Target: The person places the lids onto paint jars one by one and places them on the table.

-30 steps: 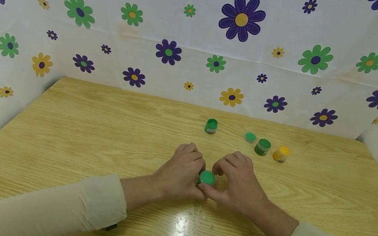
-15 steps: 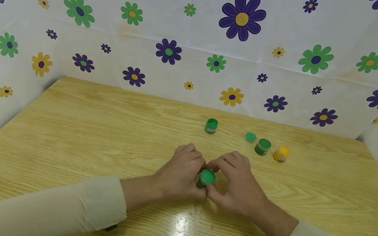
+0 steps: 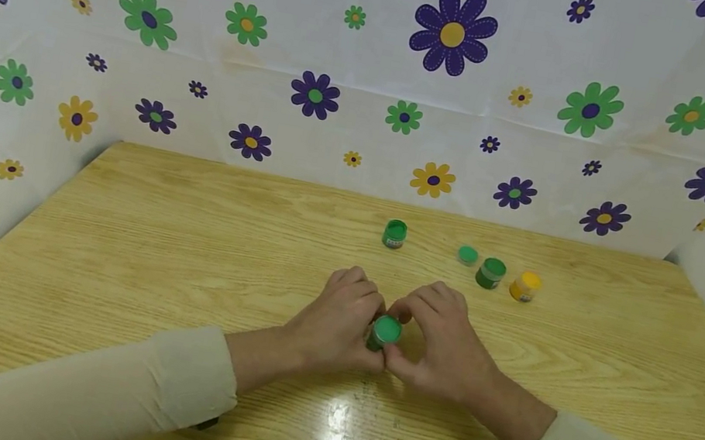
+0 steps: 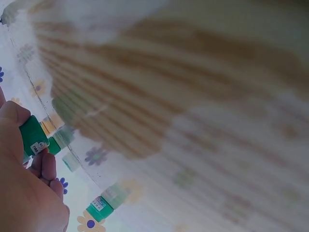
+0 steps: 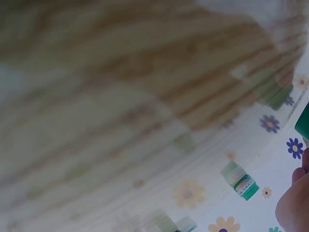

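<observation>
The two hands meet over one small green jar [image 3: 385, 333], near the middle of the table [image 3: 216, 227]. The left hand [image 3: 338, 321] is clamped on the jar's side, thumb toward the person and fingers on the far side; the left wrist view shows a white label between them. The right hand [image 3: 447, 343] curls its thumb and forefinger about the jar's upper rim, around a paler green top. Cream sleeves [image 3: 195, 365] cover both forearms.

Beyond the hands, a second green jar [image 3: 395, 234] stands upright. To its right lies a flat, pale green disc [image 3: 467, 255], just beside a darker green jar [image 3: 491, 273]; a yellow jar [image 3: 525, 287] is near that one. Behind the wood-grained table hangs a white cloth [image 3: 367, 57] printed with purple, green and yellow flowers.
</observation>
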`<state>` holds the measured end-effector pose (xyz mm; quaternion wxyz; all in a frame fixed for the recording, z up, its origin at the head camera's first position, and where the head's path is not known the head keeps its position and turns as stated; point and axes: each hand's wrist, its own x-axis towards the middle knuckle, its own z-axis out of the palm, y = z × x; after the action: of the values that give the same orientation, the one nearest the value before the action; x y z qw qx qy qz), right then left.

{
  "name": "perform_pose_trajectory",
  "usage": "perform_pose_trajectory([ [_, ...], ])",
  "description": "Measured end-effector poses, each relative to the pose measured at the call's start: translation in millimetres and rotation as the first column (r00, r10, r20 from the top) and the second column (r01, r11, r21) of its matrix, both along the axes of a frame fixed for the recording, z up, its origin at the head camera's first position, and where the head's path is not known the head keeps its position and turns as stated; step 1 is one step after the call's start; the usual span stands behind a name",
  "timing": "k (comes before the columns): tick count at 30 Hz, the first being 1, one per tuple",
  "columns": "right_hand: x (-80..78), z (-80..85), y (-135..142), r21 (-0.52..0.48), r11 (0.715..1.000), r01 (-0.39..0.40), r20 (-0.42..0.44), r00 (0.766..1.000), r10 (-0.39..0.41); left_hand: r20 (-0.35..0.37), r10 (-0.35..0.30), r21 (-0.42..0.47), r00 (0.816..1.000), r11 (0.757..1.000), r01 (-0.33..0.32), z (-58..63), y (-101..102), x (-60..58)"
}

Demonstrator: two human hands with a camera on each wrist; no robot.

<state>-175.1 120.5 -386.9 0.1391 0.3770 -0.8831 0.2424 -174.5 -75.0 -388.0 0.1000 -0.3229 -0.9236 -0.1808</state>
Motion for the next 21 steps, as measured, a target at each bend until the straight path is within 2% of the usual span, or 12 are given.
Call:
perform_pose_trajectory([
  [21, 1.7, 2.0, -1.5, 0.038, 0.991, 0.126, 0.079, 0.989, -0.128, 0.007, 0.003, 0.007, 1.000, 1.000, -0.003, 0.1, 1.9, -0.3],
])
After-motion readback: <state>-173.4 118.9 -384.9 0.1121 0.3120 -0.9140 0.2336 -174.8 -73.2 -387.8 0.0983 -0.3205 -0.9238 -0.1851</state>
